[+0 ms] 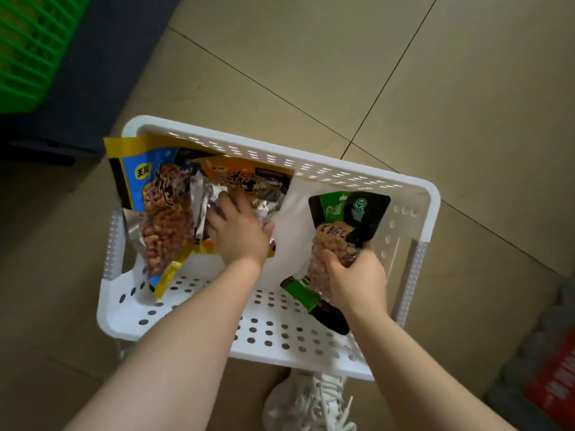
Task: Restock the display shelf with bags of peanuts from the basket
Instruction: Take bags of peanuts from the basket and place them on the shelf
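Observation:
A white perforated basket (217, 318) stands on the tiled floor below me. Three bags of peanuts are in it. A blue-and-yellow bag (149, 194) leans against the left wall, partly over the rim. Beside it lies an orange bag (249, 178), and my left hand (239, 228) presses down on its lower half, fingers curled over the foil. My right hand (351, 278) grips the middle of a green-and-black bag (345, 219), which stands tilted at the right side of the basket. The display shelf is out of sight.
A green slatted crate (28, 48) sits on a dark base at the top left. My white sneaker (311, 402) shows under the basket's near edge. Red and grey packaged goods (547, 359) crowd the bottom right. Beige floor tiles surround the basket.

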The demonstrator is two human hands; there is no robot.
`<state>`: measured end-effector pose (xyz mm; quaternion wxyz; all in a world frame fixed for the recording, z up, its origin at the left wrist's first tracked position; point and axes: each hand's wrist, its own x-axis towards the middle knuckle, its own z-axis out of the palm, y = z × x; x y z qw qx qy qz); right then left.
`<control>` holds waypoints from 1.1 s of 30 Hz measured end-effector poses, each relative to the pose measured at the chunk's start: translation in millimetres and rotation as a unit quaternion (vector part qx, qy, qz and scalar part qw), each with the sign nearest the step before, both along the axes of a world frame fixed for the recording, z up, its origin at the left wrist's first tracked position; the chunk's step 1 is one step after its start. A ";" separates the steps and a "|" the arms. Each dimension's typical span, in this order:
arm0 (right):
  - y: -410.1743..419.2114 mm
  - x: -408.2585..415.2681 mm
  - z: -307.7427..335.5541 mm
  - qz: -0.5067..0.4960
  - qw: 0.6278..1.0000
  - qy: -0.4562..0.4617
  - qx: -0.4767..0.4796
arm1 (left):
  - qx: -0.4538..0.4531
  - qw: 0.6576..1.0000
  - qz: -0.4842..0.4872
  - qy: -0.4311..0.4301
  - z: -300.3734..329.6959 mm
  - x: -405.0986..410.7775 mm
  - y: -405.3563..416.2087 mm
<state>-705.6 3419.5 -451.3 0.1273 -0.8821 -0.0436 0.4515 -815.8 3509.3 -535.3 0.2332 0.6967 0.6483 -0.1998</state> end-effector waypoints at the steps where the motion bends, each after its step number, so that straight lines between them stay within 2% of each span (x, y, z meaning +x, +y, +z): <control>1: -2.0 -0.5 0.5 -0.011 1.000 0.008 0.007 | -0.012 1.000 -0.014 0.004 2.4 -2.4 2.8; 5: -8.0 -0.2 28.2 -0.050 0.997 0.040 0.037 | -0.098 0.988 -0.116 0.027 35.3 -9.8 11.8; 7: -7.4 1.1 52.4 -0.045 0.997 0.053 0.043 | -0.118 0.982 -0.146 0.003 61.1 -11.6 14.0; 9: -5.8 2.7 77.8 -0.050 0.996 0.061 0.049 | -0.179 0.978 -0.071 -0.080 96.0 -11.2 16.0; 12: 0.5 5.5 116.3 -0.062 0.995 0.054 0.064 | -0.272 0.930 0.067 -0.238 153.5 -10.7 16.6; 16: 16.0 4.2 173.9 -0.024 0.995 0.053 0.085 | -0.278 0.905 0.098 -0.307 215.7 -17.8 22.5; 19: 30.2 -0.1 220.4 0.005 0.991 0.070 0.116 | -0.293 0.867 0.166 -0.368 258.2 -20.3 33.0; 22: 41.1 -2.2 262.5 0.019 0.988 0.076 0.132 | -0.263 0.885 0.155 -0.352 302.8 -18.5 42.7; 27: 58.3 6.9 339.3 0.094 0.983 0.070 0.144 | -0.200 0.932 0.065 -0.295 384.8 -27.3 60.6; 30: 78.0 14.2 400.6 0.182 0.975 0.025 0.125 | -0.085 0.972 0.014 -0.217 451.3 -46.5 66.6; 33: 100.8 15.6 473.5 0.240 0.960 -0.009 0.143 | 0.035 0.983 -0.010 -0.182 538.2 -66.9 71.9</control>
